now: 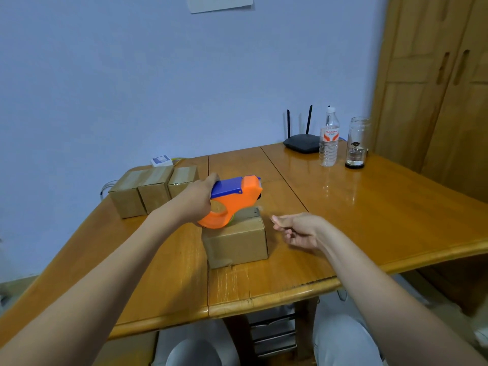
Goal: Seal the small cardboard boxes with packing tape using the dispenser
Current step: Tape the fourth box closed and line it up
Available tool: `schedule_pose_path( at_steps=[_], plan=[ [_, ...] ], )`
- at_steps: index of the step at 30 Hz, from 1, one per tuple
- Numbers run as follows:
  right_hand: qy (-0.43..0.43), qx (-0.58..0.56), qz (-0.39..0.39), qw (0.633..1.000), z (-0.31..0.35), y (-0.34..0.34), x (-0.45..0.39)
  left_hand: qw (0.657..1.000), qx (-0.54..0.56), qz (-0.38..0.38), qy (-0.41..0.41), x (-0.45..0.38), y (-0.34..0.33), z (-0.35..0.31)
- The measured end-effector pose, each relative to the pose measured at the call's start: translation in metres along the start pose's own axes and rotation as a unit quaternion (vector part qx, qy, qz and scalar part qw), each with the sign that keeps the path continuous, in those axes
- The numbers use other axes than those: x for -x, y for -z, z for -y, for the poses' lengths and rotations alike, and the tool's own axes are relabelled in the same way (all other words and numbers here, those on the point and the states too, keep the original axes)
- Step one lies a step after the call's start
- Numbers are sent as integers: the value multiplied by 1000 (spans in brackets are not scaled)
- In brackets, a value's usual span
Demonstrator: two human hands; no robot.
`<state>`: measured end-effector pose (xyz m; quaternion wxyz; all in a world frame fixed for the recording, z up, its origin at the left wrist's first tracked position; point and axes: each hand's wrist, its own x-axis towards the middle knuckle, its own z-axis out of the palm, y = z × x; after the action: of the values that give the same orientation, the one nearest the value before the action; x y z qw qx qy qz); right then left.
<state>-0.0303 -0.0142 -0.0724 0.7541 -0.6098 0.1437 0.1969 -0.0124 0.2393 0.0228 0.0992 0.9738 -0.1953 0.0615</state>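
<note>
A small cardboard box [237, 244] stands on the wooden table [369, 207] near its front edge. My left hand [198, 199] grips the handle of an orange and blue tape dispenser [237, 196], which sits tilted on the box's top at its far left. My right hand [298, 231] hovers just right of the box, apart from it. Its fingers are curled, with thumb and forefinger pressed together. No tape shows between them. A faint wisp of clear tape shows at the box's far top corner.
A row of three closed cardboard boxes [148, 191] stands at the back left, with a small white device [161, 161] behind it. A black router [302, 145], a water bottle [328, 140] and a glass jar [356, 143] stand at the back right. A wooden wardrobe [435, 88] rises on the right.
</note>
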Motion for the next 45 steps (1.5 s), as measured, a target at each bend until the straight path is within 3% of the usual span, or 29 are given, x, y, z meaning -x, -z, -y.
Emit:
schedule_pose_path(
  at_steps=[7, 30, 45],
  plan=[
    [-20, -2, -8, 1000, -11, -3, -13, 998, -46, 27, 34, -2, 3, -9],
    [-55, -22, 40, 997, 1, 4, -17, 996, -9, 52, 72, 4, 9, -9],
    [-32, 11, -11, 999, -13, -9, -17, 996, -2, 64, 68, 3, 12, -13]
  ],
)
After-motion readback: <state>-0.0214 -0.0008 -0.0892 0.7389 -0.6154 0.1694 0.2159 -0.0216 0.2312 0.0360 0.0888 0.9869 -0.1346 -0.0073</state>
